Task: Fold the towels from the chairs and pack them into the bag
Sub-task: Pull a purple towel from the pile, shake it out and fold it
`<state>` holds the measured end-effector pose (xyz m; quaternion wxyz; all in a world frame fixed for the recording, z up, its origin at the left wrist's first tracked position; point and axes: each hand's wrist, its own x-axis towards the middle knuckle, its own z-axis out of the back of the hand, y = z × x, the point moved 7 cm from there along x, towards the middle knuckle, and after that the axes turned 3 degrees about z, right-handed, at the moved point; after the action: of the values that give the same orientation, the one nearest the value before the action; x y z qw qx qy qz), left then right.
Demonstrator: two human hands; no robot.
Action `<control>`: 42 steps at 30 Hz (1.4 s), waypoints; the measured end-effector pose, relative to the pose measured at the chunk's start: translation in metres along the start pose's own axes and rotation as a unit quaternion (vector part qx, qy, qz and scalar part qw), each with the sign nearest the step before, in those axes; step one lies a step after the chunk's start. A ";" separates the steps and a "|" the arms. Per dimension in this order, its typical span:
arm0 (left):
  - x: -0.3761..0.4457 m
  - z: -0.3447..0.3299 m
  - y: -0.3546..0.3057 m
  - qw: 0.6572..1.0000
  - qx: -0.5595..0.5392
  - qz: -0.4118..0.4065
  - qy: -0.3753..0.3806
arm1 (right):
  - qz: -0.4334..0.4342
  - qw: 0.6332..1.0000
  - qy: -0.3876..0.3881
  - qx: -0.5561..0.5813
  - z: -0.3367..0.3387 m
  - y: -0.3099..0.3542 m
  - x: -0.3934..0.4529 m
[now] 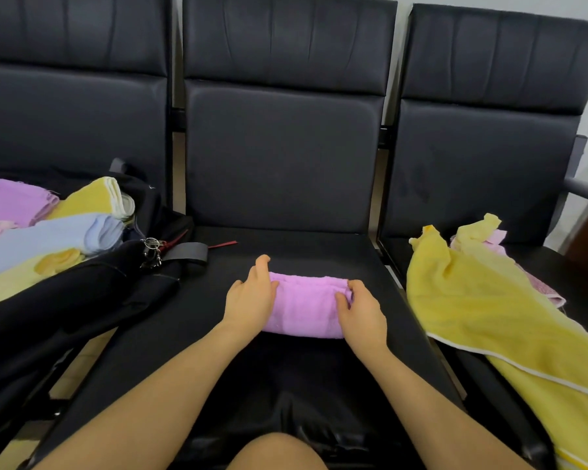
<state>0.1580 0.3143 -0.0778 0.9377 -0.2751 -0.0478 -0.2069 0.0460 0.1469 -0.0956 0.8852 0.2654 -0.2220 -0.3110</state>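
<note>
Centrally, low-middle of frame: folded purple towel (pixel 304 305) lies on the middle chair seat (pixel 319 245), long axis running left to right across the picture. Left hand (pixel 250 300) cups its left end, fingers loosely curled. Right hand (pixel 362 312) pinches the right end's folded edge. Black bag (pixel 65 300) at left holds folded towels (pixel 58 232); yellow towel (pixel 489 310) is draped at right.

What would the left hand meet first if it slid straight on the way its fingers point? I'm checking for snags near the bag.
Probably nothing soon. The left hand points up the bare middle seat toward its backrest, likely passing right of the bag strap, though depth is uncertain.
</note>
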 end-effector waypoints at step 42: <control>0.035 -0.048 0.023 0.986 0.158 -0.035 0.031 | 0.008 0.977 0.032 -0.211 -0.021 -0.005 0.007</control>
<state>0.1984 0.2937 -0.1226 0.9626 -0.1148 -0.0608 -0.2378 0.0609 0.1459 -0.1133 0.9304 0.0810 -0.1249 -0.3350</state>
